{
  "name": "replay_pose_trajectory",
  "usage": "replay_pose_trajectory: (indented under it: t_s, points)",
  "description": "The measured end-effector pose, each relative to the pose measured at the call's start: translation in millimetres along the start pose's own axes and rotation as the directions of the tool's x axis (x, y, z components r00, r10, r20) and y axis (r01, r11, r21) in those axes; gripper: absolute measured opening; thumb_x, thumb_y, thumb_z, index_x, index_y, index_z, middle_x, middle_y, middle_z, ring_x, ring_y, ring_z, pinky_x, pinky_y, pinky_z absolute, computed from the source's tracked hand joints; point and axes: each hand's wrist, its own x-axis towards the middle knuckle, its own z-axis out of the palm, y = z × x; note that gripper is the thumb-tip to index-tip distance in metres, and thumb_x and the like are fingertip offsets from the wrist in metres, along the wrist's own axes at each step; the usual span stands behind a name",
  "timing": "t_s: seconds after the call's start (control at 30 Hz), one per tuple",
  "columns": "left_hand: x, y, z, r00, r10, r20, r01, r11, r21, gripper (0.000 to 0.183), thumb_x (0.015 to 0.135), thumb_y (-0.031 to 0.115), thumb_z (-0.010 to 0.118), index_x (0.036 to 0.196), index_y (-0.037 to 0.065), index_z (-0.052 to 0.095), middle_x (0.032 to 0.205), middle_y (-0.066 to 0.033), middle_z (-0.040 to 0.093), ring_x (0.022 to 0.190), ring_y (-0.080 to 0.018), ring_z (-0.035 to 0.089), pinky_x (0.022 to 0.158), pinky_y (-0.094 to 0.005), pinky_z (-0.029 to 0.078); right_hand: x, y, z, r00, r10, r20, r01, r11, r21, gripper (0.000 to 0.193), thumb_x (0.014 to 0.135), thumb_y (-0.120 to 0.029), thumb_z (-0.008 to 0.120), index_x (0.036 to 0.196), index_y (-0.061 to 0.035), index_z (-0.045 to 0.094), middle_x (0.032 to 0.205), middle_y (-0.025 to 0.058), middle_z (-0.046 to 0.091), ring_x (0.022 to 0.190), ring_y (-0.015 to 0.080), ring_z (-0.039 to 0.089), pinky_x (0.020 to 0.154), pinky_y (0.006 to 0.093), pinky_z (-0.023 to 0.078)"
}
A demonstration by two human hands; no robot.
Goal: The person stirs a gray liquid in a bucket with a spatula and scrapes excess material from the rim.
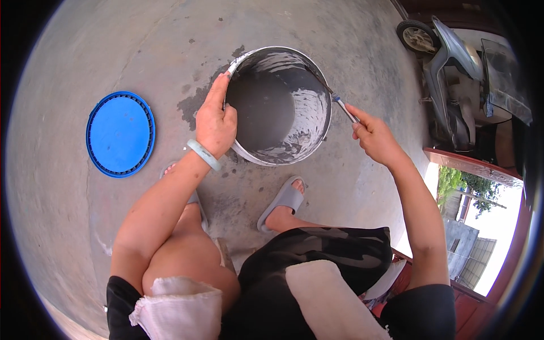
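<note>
A round bucket (pixel 310 126) stands on the concrete in front of me, its inner wall smeared with white and dark grey residue. Murky grey liquid (pixel 258 110) lies in it. My left hand (pixel 216 122) grips the bucket's left rim, index finger stretched along the edge. In my right hand (pixel 374 136) is a slim tool with a silver-and-blue handle (pixel 343 107). Its narrow dark end reaches over the right rim, against or close to the inner wall; whether it is a blade or bristles I cannot tell.
A blue round lid (pixel 120 135) lies on the floor at the left. Wet dark patches (pixel 195 105) mark the concrete beside the bucket. My sandalled feet (pixel 283 201) are close to its near side. A grey scooter (pixel 447 73) stands at the far right, near an open doorway (pixel 481 226).
</note>
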Motion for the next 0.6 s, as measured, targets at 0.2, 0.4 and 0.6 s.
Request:
replay_pose_trajectory:
  t_s: [0.2, 0.4, 0.6]
  points:
    - [-2, 7, -3, 1.0, -0.008, -0.003, 0.008, 1.0, 0.027, 0.056, 0.079, -0.006, 0.043, 0.135, 0.001, 0.045, 0.141, -0.0184, 0.044, 0.127, -0.0301, 0.047, 0.102, -0.0313, 0.04, 15, -12, -6, 0.998, -0.047, 0.047, 0.053, 0.991, -0.124, 0.043, 0.093, -0.011, 0.047, 0.136, -0.0134, 0.049, 0.082, 0.0108, 0.062, 0.075, 0.0227, 0.056, 0.075, 0.0329, 0.047]
    - [1, 14, -3, 0.999, -0.026, 0.02, 0.025, 0.998, 0.06, 0.057, 0.08, -0.004, 0.043, 0.137, 0.002, 0.042, 0.141, -0.0191, 0.042, 0.127, -0.0327, 0.046, 0.103, -0.0342, 0.039, 53, -13, 30, 0.961, -0.277, 0.009, 0.267, 0.918, -0.294, 0.043, 0.092, -0.008, 0.046, 0.135, -0.0101, 0.049, 0.094, 0.0165, 0.063, 0.082, 0.0259, 0.058, 0.08, 0.0345, 0.047]
    - [-3, 6, -4, 1.0, -0.003, 0.006, 0.002, 0.997, 0.08, 0.057, 0.081, -0.002, 0.044, 0.137, 0.002, 0.041, 0.141, -0.0193, 0.042, 0.127, -0.0335, 0.045, 0.104, -0.0357, 0.038, 8, -14, -3, 0.984, -0.175, 0.018, 0.176, 0.974, -0.142, 0.044, 0.093, -0.007, 0.046, 0.137, -0.0117, 0.048, 0.078, 0.0074, 0.056, 0.07, 0.0142, 0.052, 0.072, 0.0295, 0.046]
